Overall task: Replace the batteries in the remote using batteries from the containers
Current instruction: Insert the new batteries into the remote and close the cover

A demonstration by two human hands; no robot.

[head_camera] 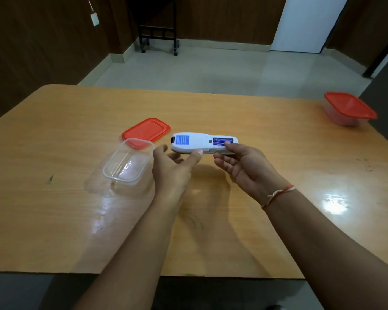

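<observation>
above the table (211, 220), the left hand (175, 171) cradles the white remote (197, 144) while the right hand (244, 162) grips its open end, thumb seating the blue batteries (221, 140); press evenly until flush.

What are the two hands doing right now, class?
Left hand: holding the white remote, thumb on its near edge.
Right hand: holding the remote's battery end, fingertip on the blue batteries.
</observation>
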